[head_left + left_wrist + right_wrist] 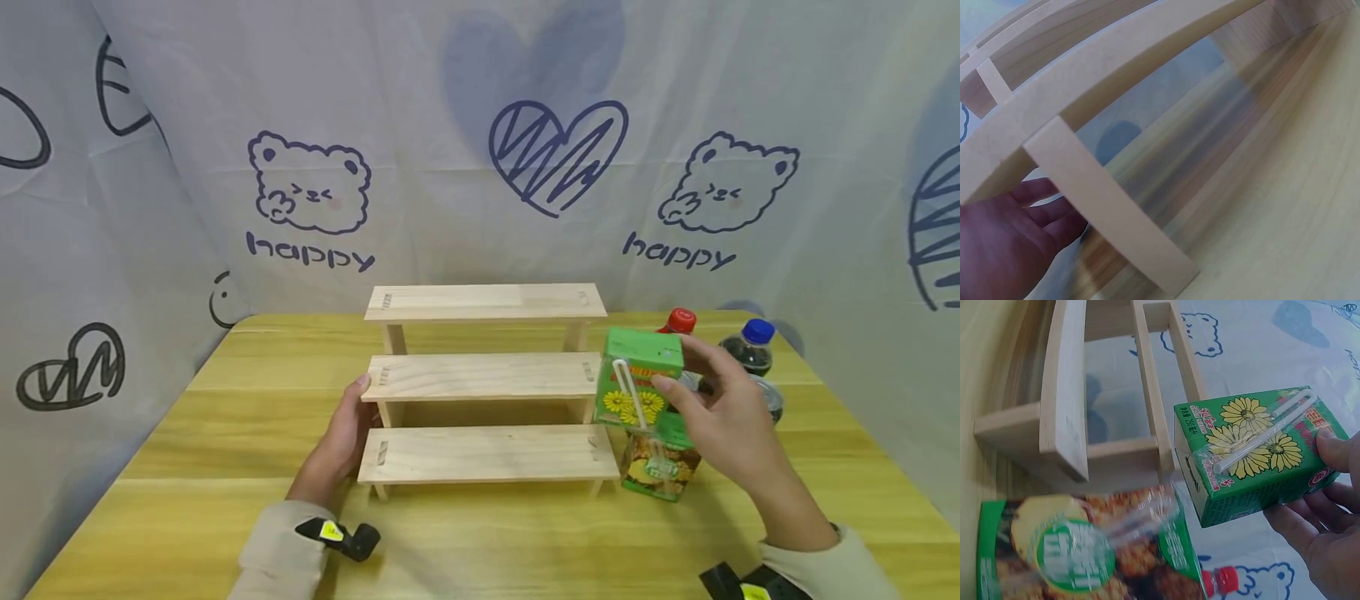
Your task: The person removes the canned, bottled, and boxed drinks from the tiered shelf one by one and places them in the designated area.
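Note:
A three-tier wooden display rack (pixel 480 454) stands on the table. My left hand (pixel 347 433) holds the rack's left side, thumb at the end of the middle shelf; in the left wrist view its fingers (pixel 1054 215) reach behind a leg. My right hand (pixel 731 412) grips a green drink carton (pixel 637 375) with yellow flowers and a straw on its front, raised at the right end of the middle shelf. Below it a second drink carton (pixel 660 467), green and brown, stands on the table right of the rack; the right wrist view shows this carton (pixel 1072 550) close up.
Behind my right hand stand a red-capped bottle (pixel 681 320), a blue-capped bottle (pixel 752 343) of dark drink and a can (pixel 769 398), partly hidden. A white printed cloth (pixel 435 192) hangs behind the wood-grain table (pixel 247 417).

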`<state>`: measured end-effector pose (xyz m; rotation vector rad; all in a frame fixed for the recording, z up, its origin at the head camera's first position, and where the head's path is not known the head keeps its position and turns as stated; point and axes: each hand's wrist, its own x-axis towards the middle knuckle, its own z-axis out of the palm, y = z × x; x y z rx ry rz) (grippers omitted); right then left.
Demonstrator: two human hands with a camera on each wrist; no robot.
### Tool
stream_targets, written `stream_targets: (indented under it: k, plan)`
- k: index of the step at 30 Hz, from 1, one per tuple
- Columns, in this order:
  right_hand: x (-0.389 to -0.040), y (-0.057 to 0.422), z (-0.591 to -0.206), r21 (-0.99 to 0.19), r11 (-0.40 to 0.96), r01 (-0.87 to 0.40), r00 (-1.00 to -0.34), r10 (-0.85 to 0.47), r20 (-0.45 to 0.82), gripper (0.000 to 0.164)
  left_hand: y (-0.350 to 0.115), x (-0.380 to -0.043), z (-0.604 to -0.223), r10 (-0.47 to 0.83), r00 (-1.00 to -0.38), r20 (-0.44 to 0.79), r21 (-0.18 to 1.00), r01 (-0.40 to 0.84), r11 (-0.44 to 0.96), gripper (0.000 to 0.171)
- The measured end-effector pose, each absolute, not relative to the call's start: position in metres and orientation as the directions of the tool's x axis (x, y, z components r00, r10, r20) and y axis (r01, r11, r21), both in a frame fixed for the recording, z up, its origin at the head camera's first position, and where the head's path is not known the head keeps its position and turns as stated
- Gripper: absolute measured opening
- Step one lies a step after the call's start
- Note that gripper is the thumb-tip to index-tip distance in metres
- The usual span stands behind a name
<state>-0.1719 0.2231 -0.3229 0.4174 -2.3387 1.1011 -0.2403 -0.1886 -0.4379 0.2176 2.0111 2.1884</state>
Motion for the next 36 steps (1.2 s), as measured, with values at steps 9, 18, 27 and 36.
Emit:
stream_targets:
  k: [9,18,27,36]
  plan:
    - [-0.165,0.26,-0.322,-0.671,0.618,-0.411,-0.839,0.032,0.544,0.048,-0.184,-0.241,-0.434,0.191,-0.98,-0.057,0.993,-0.075,-0.088,0.071]
    - [-0.162,0.288,-0.323,-0.673,0.642,-0.368,-0.817,0.121,0.563,0.049,-0.187,-0.247,-0.443,0.179,-0.981,-0.077,0.99,-0.097,-0.107,0.07]
    - [-0.155,0.308,-0.333,-0.68,0.668,-0.301,-0.809,0.199,0.553,0.046,-0.188,-0.246,-0.443,0.175,-0.983,-0.062,0.992,-0.079,-0.093,0.072]
    - [-0.147,0.325,-0.345,-0.686,0.668,-0.288,-0.79,0.239,0.564,0.047,-0.185,-0.24,-0.436,0.184,-0.982,-0.046,0.998,-0.053,-0.035,0.076]
